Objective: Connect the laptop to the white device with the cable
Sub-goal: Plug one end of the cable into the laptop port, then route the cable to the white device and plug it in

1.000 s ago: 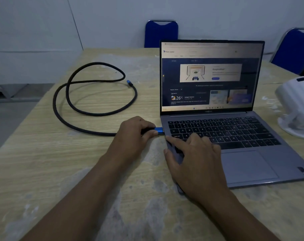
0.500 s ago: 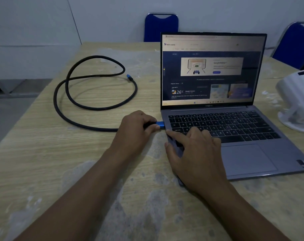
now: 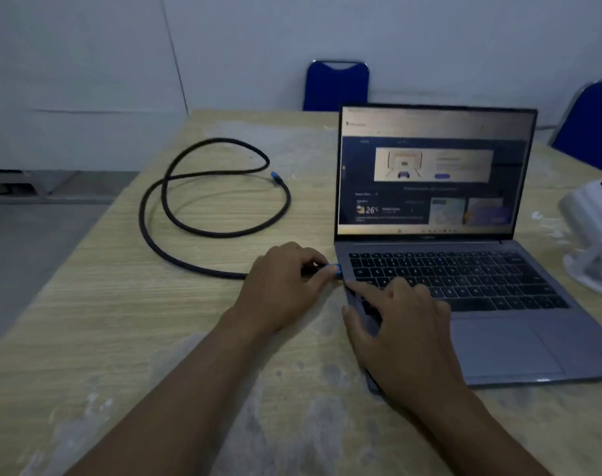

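Note:
An open grey laptop [image 3: 505,341] with a lit screen stands on the wooden table [image 3: 103,321]. My left hand [image 3: 286,286] pinches the blue-tipped plug [image 3: 334,269] of a black braided cable [image 3: 176,218], and the plug touches the laptop's left edge. Whether it sits in a port I cannot tell. My right hand [image 3: 399,334] lies flat on the laptop's front left corner, fingers spread, index finger near the plug. The cable loops across the table's left; its free blue end [image 3: 275,176] lies at the back. The white device [image 3: 595,235] stands at the far right, partly cut off.
Two blue chairs stand behind the table, one chair [image 3: 337,85] at the back middle and another chair [image 3: 591,125] at the back right. The table's left edge drops to a grey floor [image 3: 24,252]. Pale stains mark the tabletop near me.
The view has tilted up, so everything sits lower in frame. The plug in my left hand has closed the small gap to the laptop's left edge. My right hand stays put.

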### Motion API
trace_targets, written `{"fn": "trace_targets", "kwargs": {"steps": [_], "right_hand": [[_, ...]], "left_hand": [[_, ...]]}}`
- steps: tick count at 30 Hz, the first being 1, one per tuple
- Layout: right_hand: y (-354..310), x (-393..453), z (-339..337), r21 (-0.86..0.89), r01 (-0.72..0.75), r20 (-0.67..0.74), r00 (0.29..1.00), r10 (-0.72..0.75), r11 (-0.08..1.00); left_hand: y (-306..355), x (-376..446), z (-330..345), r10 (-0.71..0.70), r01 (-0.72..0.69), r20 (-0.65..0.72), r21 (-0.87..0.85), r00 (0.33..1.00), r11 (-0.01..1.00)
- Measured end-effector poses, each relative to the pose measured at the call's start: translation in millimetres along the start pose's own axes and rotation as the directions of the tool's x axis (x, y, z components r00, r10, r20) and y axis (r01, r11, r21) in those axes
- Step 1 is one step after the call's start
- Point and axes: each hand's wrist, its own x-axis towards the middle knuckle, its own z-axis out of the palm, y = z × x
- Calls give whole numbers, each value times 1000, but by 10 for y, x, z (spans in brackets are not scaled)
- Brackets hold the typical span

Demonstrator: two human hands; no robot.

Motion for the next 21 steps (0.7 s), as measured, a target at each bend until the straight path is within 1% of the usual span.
{"fn": "trace_targets", "kwargs": {"steps": [2, 4, 6, 7, 8, 10, 11, 13, 16, 19, 21], "right_hand": [[12, -14, -28, 9, 4, -18, 1000, -4, 1000], [-45, 6, -90, 49, 27, -76, 997, -23, 998], [-188, 108, -182, 100, 111, -127, 987, -98, 989], [-298, 203, -230, 158, 173, -143, 978, -151, 972], [-433, 331, -275, 237, 218, -139, 972, -189, 947], [-702, 668, -318, 347, 226, -76, 974, -213, 910], [-807, 862, -292, 352, 215, -24, 975, -221, 911], [-996, 1290, -159, 293, 173, 103, 972, -211, 940], [-1120, 1863, 140, 170, 50, 244, 965, -91, 984], [-1131, 2284, 427, 99, -89, 317, 947, 54, 991], [-1145, 2485, 580, 60, -126, 325, 941, 100, 990]], "left_hand": [[-34, 23, -78, -62, 64, -63, 27, 996, 998], [-151, 52, -218, -164, 170, -159, 23, 974, 985], [-313, 90, -353, -257, 275, -224, 56, 940, 960], [-396, 96, -417, -303, 329, -247, 69, 920, 942], [-468, 98, -478, -347, 379, -263, 79, 900, 922], [-546, 99, -531, -415, 451, -257, 99, 873, 887], [-557, 92, -520, -434, 470, -236, 122, 869, 874], [-572, 79, -484, -432, 469, -205, 193, 878, 862], [-605, 89, -431, -423, 469, -221, 234, 879, 852], [-648, 125, -387, -413, 468, -247, 242, 877, 850], [-668, 134, -354, -403, 467, -274, 233, 873, 853]]}}
